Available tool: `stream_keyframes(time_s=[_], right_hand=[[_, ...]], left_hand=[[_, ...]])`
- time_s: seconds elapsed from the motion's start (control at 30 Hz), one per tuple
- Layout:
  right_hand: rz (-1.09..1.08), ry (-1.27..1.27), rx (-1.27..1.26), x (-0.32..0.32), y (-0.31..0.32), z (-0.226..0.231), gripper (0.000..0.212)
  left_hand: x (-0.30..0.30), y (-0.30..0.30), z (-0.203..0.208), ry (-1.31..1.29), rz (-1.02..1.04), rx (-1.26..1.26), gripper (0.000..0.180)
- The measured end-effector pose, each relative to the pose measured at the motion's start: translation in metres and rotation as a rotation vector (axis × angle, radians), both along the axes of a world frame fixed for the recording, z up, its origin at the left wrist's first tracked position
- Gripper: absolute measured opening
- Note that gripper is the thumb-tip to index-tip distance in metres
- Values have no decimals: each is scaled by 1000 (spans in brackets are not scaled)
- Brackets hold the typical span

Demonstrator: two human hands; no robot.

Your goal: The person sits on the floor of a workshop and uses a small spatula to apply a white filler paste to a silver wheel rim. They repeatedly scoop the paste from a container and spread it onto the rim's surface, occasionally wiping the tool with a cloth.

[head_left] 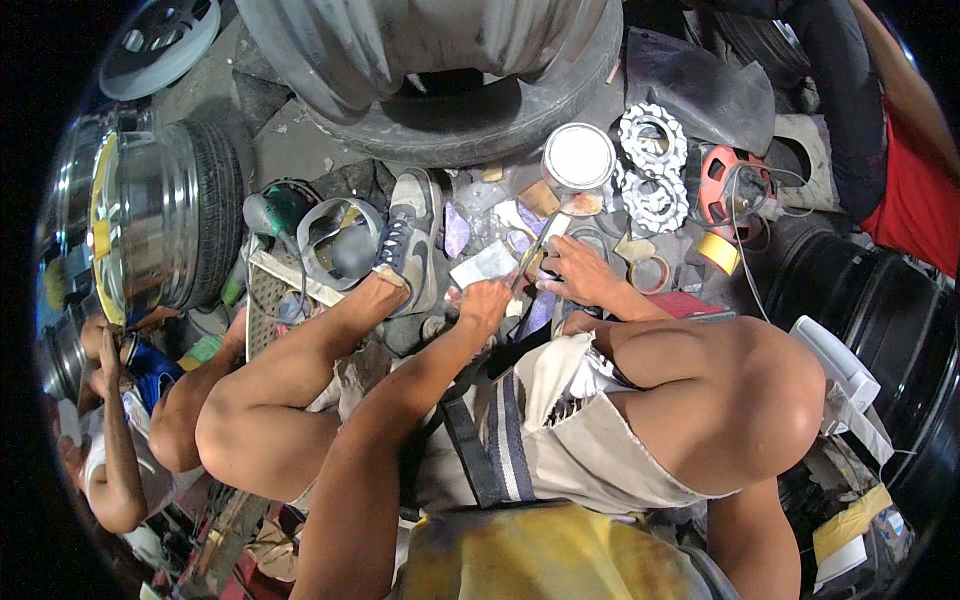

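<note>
Grubby workshop floor (312,145), big tyre (450,143) up front; left hand (485,301)'s closed round a thin tool (532,254), right hand (580,272) half-curled beside it, can't tell if gripping.

A slim, strip-like tool (533,252), pale toward its far end and darker nearer the person, slants away and to the right. Its near end runs into the closed left hand (486,301); the right hand's (580,272) fingers sit just beside its far half, contact unclear. Its exact kind is too small to tell.

Likely a workshop, tyres (216,205), wheel rims (158,222)
</note>
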State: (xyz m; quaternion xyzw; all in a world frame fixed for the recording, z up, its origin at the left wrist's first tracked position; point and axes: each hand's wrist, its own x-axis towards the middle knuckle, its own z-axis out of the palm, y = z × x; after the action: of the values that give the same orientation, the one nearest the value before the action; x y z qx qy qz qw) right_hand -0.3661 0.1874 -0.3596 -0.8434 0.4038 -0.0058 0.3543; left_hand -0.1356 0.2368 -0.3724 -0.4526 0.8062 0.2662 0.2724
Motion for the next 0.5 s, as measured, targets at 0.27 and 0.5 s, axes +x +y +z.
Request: stream_keyframes(time_s=[0.27, 0.5], right_hand=[[-284, -187, 156, 10, 1, 17, 42], [-669, -424, 614, -6, -3, 32, 30]], left_hand=[[7, -14, 11, -43, 315, 42, 23], [10, -118, 56, 746, 1097, 615, 19]])
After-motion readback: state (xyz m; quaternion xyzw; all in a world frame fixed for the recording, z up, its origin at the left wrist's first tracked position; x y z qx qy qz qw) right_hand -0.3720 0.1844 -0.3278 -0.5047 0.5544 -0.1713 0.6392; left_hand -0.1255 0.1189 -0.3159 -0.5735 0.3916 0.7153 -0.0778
